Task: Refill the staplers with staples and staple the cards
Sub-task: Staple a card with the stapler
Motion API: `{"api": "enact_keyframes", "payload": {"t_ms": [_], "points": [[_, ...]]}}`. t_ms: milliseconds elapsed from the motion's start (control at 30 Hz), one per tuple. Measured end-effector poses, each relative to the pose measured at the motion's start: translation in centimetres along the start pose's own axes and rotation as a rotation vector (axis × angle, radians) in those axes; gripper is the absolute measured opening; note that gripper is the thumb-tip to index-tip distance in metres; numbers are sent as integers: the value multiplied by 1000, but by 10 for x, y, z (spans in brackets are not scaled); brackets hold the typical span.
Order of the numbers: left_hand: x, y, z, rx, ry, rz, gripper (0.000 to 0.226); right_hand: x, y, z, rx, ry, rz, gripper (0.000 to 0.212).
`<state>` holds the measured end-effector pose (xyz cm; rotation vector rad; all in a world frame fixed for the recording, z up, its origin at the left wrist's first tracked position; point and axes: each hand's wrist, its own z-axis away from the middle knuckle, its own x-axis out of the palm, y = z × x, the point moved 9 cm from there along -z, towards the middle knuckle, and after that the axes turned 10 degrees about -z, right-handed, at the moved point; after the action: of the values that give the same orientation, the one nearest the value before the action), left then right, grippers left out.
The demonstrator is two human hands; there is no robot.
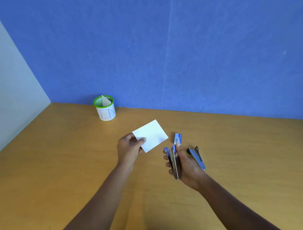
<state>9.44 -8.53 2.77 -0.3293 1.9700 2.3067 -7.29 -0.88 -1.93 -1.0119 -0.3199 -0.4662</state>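
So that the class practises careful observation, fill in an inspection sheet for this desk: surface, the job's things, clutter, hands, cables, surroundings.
Surface: wooden table, plain light brown top.
Job's things: white card in the left hand; blue stapler in the right hand; black stapler lying on the table to the right of that hand; staple box lying just beyond it.
Clutter: green-rimmed pot near the back wall, with a pale sheet standing in it.
Hands: left hand pinches the card's corner; right hand grips the blue stapler.
Cables: nothing seen.
Surroundings: blue wall behind; pale wall on the left.
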Motion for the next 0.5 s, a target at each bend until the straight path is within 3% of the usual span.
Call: {"api": "enact_keyframes", "payload": {"t_ms": [133, 500], "points": [[9, 11, 8, 63, -27, -47, 4, 2, -4, 4, -29, -25, -1, 52], [22, 17, 16, 152, -40, -212, 12, -3, -15, 12, -52, 27, 18, 50]]}}
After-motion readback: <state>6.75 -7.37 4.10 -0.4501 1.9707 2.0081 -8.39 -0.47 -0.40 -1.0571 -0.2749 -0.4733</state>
